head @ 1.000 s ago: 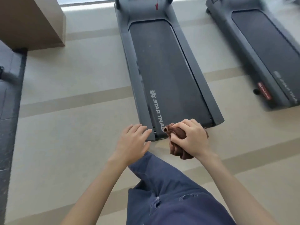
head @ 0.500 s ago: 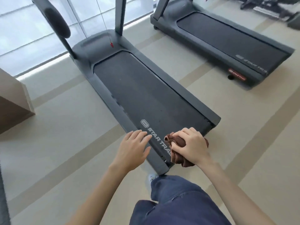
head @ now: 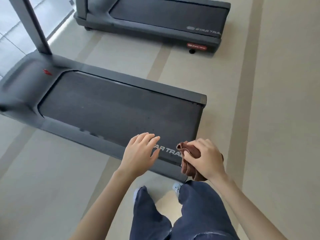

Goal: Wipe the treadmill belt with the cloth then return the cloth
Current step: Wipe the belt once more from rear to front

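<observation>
A grey treadmill with a dark belt (head: 117, 110) lies across the middle of the view, its rear end to the right. My right hand (head: 205, 160) grips a bunched brown cloth (head: 187, 168) above the treadmill's near rear corner. To its left my left hand (head: 140, 154) hovers with relaxed, slightly spread fingers over the near side rail, holding nothing. I cannot tell whether the cloth touches the treadmill.
A second treadmill (head: 155, 19) stands farther back, a strip of beige floor between the two. The near treadmill's upright post (head: 37, 28) rises at the upper left by the window. My legs in blue trousers (head: 181, 215) and shoes stand just before the near rail.
The view has swung round, so the treadmill now lies sideways instead of pointing away. Both hands keep their places near the rear corner, the right one still holding the cloth.
</observation>
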A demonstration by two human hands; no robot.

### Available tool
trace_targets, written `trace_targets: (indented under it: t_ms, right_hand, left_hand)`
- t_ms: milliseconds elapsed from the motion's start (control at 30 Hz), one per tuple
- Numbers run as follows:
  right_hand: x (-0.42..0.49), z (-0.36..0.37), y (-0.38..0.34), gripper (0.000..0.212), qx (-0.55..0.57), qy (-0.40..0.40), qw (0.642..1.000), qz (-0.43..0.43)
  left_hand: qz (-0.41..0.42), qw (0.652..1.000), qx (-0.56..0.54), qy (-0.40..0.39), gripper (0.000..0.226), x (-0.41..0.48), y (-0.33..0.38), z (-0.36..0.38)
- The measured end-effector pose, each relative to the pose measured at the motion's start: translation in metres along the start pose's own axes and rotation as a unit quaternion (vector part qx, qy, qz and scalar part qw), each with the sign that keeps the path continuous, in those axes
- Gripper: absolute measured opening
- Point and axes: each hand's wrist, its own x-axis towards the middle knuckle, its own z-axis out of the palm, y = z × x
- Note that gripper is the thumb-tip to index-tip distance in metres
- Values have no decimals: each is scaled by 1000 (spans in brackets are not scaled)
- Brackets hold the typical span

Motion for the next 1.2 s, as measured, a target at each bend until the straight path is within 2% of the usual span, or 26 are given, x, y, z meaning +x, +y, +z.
trace_targets:
  t_ms: [233, 367, 533, 733, 867, 1033, 1200]
  right_hand:
    - [-4, 81, 21, 41, -46, 50, 991, 114]
    - [5, 152, 64, 34, -63, 44, 981, 177]
    - [1, 282, 136, 26, -34, 24, 971, 234]
    - [8, 424, 237, 47, -59, 77, 970, 224]
    - [27, 504, 299, 39, -116, 120, 974, 152]
    - [6, 602, 322, 23, -201, 101, 972, 70]
    - [35, 608, 345, 27, -210, 173, 960, 64]
  left_hand:
    - [99, 993, 1, -68, 39, 35, -69, 82]
    - [108, 987, -30, -113, 37, 47, -95, 166]
    - [102, 988, -36, -114, 37, 61, -118, 306]
    - [125, 982, -14, -138, 49, 92, -158, 481]
    - [156, 984, -2, -91, 45, 129, -187, 572]
    - [161, 985, -2, -60, 58, 165, -202, 642]
    - [199, 979, 7, -38, 58, 188, -208, 678]
